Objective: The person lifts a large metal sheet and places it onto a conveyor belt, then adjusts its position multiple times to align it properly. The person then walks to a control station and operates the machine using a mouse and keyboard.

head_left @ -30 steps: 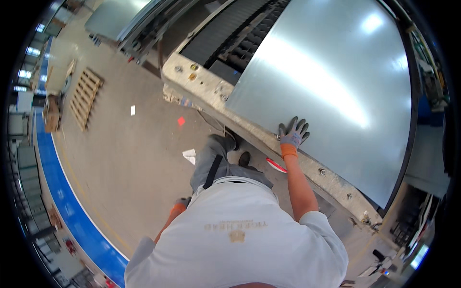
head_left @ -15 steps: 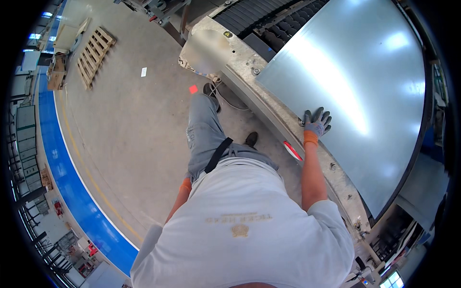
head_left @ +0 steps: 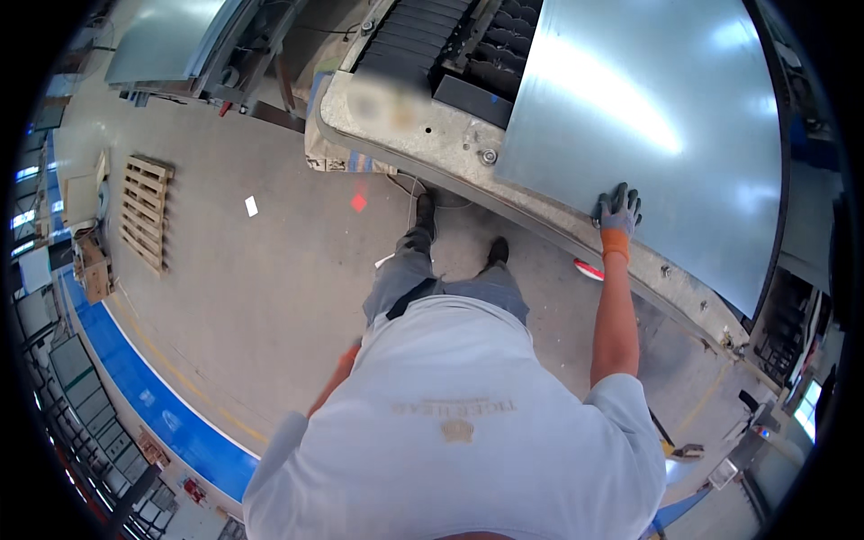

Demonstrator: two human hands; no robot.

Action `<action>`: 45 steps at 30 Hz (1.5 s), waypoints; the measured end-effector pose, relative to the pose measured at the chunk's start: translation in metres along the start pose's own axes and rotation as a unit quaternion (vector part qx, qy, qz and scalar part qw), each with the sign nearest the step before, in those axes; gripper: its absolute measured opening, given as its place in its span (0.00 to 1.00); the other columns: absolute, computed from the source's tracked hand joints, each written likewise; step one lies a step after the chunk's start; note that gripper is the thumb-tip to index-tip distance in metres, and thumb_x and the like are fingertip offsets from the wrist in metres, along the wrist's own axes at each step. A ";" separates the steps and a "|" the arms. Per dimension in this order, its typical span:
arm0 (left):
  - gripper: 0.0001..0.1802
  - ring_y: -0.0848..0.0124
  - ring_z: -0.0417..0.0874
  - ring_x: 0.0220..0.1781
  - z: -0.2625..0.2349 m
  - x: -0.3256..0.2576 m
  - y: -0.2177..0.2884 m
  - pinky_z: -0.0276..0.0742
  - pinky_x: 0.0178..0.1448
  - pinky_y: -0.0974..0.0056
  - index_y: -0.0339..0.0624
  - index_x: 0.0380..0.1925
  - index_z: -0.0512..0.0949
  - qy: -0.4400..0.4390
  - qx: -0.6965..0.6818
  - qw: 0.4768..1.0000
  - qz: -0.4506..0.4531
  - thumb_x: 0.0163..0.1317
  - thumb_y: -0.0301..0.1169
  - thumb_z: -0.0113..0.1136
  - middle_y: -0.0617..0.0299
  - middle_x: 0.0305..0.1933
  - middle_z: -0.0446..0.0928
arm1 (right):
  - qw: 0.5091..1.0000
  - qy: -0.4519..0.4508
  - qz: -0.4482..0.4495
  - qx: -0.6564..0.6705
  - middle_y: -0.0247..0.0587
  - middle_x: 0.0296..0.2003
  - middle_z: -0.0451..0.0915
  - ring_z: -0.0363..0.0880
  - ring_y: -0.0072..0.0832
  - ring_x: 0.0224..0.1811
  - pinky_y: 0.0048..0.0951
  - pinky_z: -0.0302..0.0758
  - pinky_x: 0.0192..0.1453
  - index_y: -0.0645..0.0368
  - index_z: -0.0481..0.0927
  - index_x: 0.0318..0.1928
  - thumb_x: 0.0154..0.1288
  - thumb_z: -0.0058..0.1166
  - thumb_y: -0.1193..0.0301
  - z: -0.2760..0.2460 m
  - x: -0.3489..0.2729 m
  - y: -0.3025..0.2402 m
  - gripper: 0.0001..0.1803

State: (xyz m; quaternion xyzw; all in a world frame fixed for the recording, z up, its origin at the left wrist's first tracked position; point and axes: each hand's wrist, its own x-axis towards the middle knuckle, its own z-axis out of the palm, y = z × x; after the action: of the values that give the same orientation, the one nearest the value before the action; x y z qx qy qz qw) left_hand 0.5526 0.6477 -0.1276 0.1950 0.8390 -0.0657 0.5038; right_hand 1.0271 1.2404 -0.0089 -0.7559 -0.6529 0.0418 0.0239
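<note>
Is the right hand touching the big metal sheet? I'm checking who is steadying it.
Touching. The head view shows the gloved right hand laid flat on the near edge of the metal sheet, fingers spread over its surface.

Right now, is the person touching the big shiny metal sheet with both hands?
No, only the right hand rests on the metal sheet's edge; the left arm hangs by the body.

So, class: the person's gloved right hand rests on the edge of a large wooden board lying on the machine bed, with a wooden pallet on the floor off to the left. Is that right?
Not quite. In the head view the right hand rests on the edge of a large shiny metal sheet, not a wooden board. The sheet does lie on the machine bed, and the wooden pallet is on the floor to the left.
</note>
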 end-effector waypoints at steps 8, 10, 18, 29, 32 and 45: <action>0.20 0.68 0.84 0.37 -0.213 0.083 0.066 0.77 0.36 0.64 0.45 0.51 0.79 0.075 -0.568 0.817 0.059 0.66 0.44 0.60 0.59 0.41 0.83 | 0.992 -0.035 0.113 -0.038 0.42 0.75 0.54 0.50 0.43 0.77 0.48 0.51 0.76 0.37 0.59 0.73 0.65 0.50 0.49 0.003 -0.018 -0.054 0.37; 0.20 0.67 0.84 0.38 -0.232 0.061 0.100 0.78 0.39 0.63 0.43 0.53 0.78 0.052 -0.560 0.817 0.127 0.66 0.42 0.61 0.59 0.42 0.83 | 0.989 -0.028 0.140 -0.038 0.43 0.74 0.54 0.50 0.44 0.77 0.48 0.51 0.76 0.39 0.60 0.73 0.64 0.50 0.49 -0.003 -0.015 -0.054 0.37; 0.17 0.67 0.85 0.36 -0.153 0.055 -0.071 0.78 0.39 0.61 0.45 0.44 0.85 0.135 -0.354 0.921 0.087 0.66 0.45 0.59 0.58 0.38 0.85 | 0.988 -0.024 0.150 -0.004 0.44 0.74 0.55 0.51 0.44 0.76 0.50 0.54 0.75 0.41 0.60 0.73 0.63 0.51 0.47 -0.020 -0.056 -0.101 0.39; 0.21 0.64 0.84 0.34 -0.174 0.080 -0.136 0.76 0.36 0.59 0.46 0.38 0.82 0.010 -0.392 0.912 -0.123 0.65 0.52 0.57 0.56 0.35 0.84 | 0.980 -0.105 0.168 -0.002 0.46 0.70 0.63 0.59 0.45 0.72 0.51 0.61 0.71 0.43 0.64 0.71 0.57 0.56 0.44 -0.024 -0.058 -0.120 0.42; 0.26 0.63 0.84 0.47 -0.213 0.100 -0.083 0.77 0.52 0.62 0.41 0.48 0.83 0.084 -0.326 0.941 -0.020 0.64 0.51 0.58 0.54 0.47 0.85 | 0.977 -0.062 0.201 0.023 0.47 0.70 0.64 0.58 0.45 0.73 0.52 0.59 0.72 0.46 0.67 0.69 0.57 0.57 0.40 -0.014 -0.045 -0.151 0.43; 0.14 0.73 0.81 0.34 -0.668 0.297 -0.017 0.76 0.37 0.69 0.42 0.48 0.81 0.249 -0.481 0.829 0.136 0.69 0.37 0.57 0.63 0.37 0.82 | 0.956 -0.139 0.240 -0.093 0.34 0.72 0.61 0.41 0.59 0.77 0.64 0.41 0.76 0.33 0.71 0.67 0.51 0.49 0.26 0.023 0.039 -0.529 0.46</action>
State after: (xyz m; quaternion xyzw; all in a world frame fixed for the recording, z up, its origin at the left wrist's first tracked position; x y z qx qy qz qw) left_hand -0.1253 0.9150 -0.0645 0.0503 0.8264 0.4664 0.3113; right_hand 0.5097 1.3556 0.0147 -0.8758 -0.4505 0.0896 -0.1483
